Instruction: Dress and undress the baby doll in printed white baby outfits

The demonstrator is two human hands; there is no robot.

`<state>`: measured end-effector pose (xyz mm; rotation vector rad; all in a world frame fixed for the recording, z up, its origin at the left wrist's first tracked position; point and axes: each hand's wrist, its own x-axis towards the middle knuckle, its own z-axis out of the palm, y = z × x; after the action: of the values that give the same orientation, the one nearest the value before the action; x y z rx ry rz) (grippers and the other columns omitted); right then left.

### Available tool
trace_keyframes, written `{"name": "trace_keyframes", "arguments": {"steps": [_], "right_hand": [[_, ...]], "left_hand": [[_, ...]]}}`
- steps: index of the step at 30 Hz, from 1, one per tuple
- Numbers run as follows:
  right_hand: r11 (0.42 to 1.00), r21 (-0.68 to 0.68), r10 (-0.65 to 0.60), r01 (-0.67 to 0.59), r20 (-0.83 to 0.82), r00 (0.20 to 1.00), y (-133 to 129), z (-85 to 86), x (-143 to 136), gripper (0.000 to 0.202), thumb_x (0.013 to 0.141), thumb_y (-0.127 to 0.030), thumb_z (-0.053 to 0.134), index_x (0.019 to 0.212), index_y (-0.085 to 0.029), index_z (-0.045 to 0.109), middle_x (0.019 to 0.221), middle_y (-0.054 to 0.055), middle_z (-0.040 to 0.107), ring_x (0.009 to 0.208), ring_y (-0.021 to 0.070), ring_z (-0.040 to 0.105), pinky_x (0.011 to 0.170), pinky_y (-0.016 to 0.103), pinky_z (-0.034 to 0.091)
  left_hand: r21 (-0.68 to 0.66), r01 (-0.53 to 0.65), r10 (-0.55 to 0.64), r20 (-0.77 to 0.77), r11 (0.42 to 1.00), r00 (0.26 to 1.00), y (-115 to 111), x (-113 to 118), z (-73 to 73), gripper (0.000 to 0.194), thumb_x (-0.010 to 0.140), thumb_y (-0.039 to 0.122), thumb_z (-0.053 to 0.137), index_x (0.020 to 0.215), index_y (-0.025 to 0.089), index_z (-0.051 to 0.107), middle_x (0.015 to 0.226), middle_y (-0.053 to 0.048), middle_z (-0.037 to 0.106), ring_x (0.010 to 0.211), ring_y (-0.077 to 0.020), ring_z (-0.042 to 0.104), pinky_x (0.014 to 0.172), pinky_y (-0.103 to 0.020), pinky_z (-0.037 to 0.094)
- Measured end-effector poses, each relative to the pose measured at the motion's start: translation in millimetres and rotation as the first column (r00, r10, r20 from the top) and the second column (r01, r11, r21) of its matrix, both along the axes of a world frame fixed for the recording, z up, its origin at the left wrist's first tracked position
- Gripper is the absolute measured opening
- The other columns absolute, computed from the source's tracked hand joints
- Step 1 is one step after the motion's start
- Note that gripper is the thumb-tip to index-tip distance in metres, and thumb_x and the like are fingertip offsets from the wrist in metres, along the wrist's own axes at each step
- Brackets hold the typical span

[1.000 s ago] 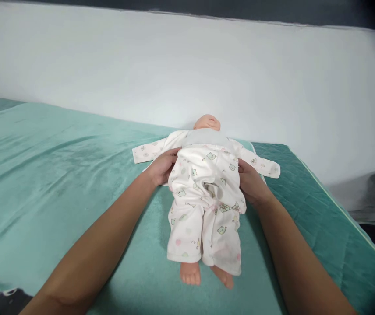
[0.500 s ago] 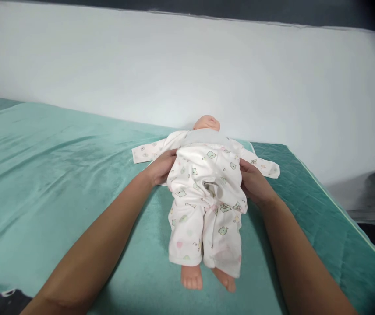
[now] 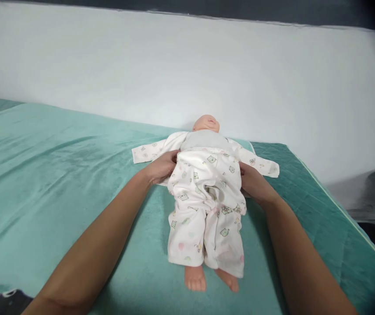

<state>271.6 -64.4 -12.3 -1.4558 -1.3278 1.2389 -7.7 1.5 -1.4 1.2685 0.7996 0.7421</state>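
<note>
A baby doll (image 3: pixel 206 123) lies on its back, head toward the wall and bare feet toward me. It wears white baby pants (image 3: pixel 203 175) printed with small green animals, and a matching long-sleeved top (image 3: pixel 154 150) spread out at the arms. A plain pale grey area shows on the chest above the waistband. My left hand (image 3: pixel 164 167) is closed on the pants at the left side of the waist. At the right side, my right hand (image 3: pixel 253 180) grips the pants too. Both hands' fingertips are partly hidden by the cloth.
Under the doll is a green plush bed cover (image 3: pixel 59 197), wrinkled at the left. A darker quilted green mattress (image 3: pixel 322 210) shows at the right, with its edge sloping toward me. A white wall (image 3: pixel 187 70) rises behind the bed.
The waistband sits slightly lower, and more of the grey chest area shows. The doll's feet have shifted a little to the right. Both hands keep nearly the same places.
</note>
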Motion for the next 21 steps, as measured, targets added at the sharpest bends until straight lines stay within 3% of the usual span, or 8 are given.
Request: {"name": "trace_keyframes", "arguments": {"steps": [6, 11, 15, 18, 21], "right_hand": [[1.0, 0.007, 0.009, -0.01, 0.115, 0.993, 1.4, 0.4, 4.2, 0.046, 0.07, -0.033, 0.072, 0.114, -0.019, 0.069, 0.064, -0.001, 0.069, 0.059, 0.0174, 0.06, 0.056, 0.028, 0.046], [0.998, 0.068, -0.024, 0.018, 0.086, 0.996, 4.5, -8.5, 6.5, 0.041, 0.068, -0.032, 0.072, 0.107, -0.02, 0.072, 0.075, 0.002, 0.073, 0.07, 0.0212, 0.065, 0.06, 0.03, 0.049], [0.998, 0.042, -0.049, 0.046, 0.075, 0.996, 6.2, -12.6, 8.5, 0.043, 0.065, -0.034, 0.073, 0.106, -0.021, 0.072, 0.075, 0.001, 0.074, 0.058, 0.0176, 0.059, 0.05, 0.027, 0.042], [0.996, 0.051, -0.084, 0.079, 0.117, 0.99, 7.8, -12.3, 7.9, 0.04, 0.064, -0.035, 0.073, 0.101, -0.019, 0.072, 0.067, 0.0, 0.07, 0.05, 0.0137, 0.052, 0.046, 0.025, 0.037], [0.985, 0.106, -0.157, 0.136, 0.23, 0.96, 10.6, -9.7, 4.7, 0.033, 0.063, -0.036, 0.073, 0.092, -0.019, 0.072, 0.068, 0.001, 0.07, 0.056, 0.0158, 0.055, 0.05, 0.027, 0.04]], "left_hand": [[0.008, -0.029, 0.029, -0.06, 1.0, 0.998, -4.5, 2.6, 4.9, 0.052, 0.056, 0.012, 0.081, 0.107, 0.015, 0.068, 0.093, -0.011, 0.076, 0.097, -0.0287, 0.07, 0.088, -0.04, 0.056], [0.01, -0.08, 0.08, -0.077, 0.997, 0.994, -6.9, 5.7, 4.9, 0.047, 0.058, 0.016, 0.082, 0.103, 0.015, 0.07, 0.09, -0.011, 0.077, 0.096, -0.031, 0.07, 0.087, -0.041, 0.056], [-0.011, -0.059, 0.058, -0.092, 0.998, 0.994, -6.5, 5.3, 2.9, 0.042, 0.059, 0.019, 0.082, 0.099, 0.016, 0.073, 0.088, -0.012, 0.077, 0.096, -0.0327, 0.07, 0.085, -0.042, 0.057], [-0.024, -0.079, 0.075, -0.142, 0.997, 0.987, -4.7, 4.8, 0.2, 0.038, 0.059, 0.021, 0.081, 0.096, 0.017, 0.074, 0.087, -0.012, 0.077, 0.094, -0.0334, 0.07, 0.081, -0.041, 0.057], [-0.021, -0.121, 0.117, -0.144, 0.992, 0.983, -2.5, 6.9, -3.1, 0.035, 0.059, 0.022, 0.079, 0.093, 0.018, 0.074, 0.083, -0.01, 0.077, 0.092, -0.0331, 0.07, 0.078, -0.037, 0.057]]}}
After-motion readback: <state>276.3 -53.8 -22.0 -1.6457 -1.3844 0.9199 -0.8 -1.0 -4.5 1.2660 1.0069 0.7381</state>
